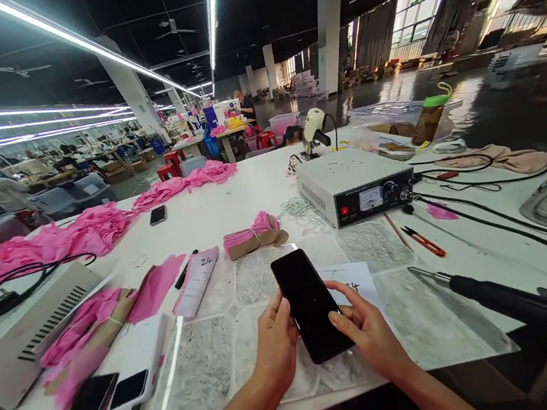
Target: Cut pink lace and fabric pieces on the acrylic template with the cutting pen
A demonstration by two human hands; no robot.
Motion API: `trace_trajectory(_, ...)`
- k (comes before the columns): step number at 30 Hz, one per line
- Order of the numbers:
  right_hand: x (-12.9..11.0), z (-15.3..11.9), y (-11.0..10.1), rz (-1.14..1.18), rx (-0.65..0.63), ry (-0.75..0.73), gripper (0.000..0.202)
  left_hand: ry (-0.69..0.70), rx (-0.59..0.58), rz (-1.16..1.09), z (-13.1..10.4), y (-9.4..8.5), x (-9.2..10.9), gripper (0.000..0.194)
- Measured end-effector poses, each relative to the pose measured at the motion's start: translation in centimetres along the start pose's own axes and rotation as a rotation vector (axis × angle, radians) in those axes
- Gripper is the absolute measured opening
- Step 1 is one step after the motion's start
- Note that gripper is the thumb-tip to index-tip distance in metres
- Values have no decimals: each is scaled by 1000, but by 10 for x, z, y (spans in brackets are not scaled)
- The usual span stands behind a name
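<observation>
A black smartphone (pixel 311 304) with a dark screen is held over the table, between both hands. My left hand (pixel 277 339) grips its left edge, thumb along the side. On its right edge, my right hand (pixel 363 327) holds it with the thumb and bent fingers. Under the phone lies a clear mat (pixel 199 369) with greyish panels. A white paper (pixel 356 278) with handwriting is partly hidden behind the phone and right hand. Just beyond sits a tied pink fabric bundle (pixel 254 233). To the left is a folded pale piece marked 24 (pixel 198 282).
A control box (pixel 356 187) with a dial and cables stands at back right. A black pen-like tool (pixel 497 296) with a metal tip points in from the right, near red-handled cutters (pixel 424 241). Pink fabric (pixel 67 242), a white power bank (pixel 140 364) and another box (pixel 33 331) lie left.
</observation>
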State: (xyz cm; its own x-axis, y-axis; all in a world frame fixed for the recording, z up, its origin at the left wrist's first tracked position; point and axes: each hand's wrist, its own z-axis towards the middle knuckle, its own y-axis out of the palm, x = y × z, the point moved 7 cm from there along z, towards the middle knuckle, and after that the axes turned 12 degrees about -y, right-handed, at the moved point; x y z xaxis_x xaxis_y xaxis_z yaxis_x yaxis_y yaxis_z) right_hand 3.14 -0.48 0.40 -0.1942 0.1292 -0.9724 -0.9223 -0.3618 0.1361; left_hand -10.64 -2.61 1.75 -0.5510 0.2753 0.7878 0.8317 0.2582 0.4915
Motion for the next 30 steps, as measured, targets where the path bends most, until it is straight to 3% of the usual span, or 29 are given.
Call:
trace_trajectory(14,-1,-9,-9,10,41,22,57,-15,-42,11,-4,0,6,62)
trace_trajectory(20,-2,-5,-1,61,-46,13,56,-27,-9,-5,-1,-11,5,57)
trace_trajectory(30,3,-10,13,134,-180,47,60,-41,-109,-3,-3,-7,2,48)
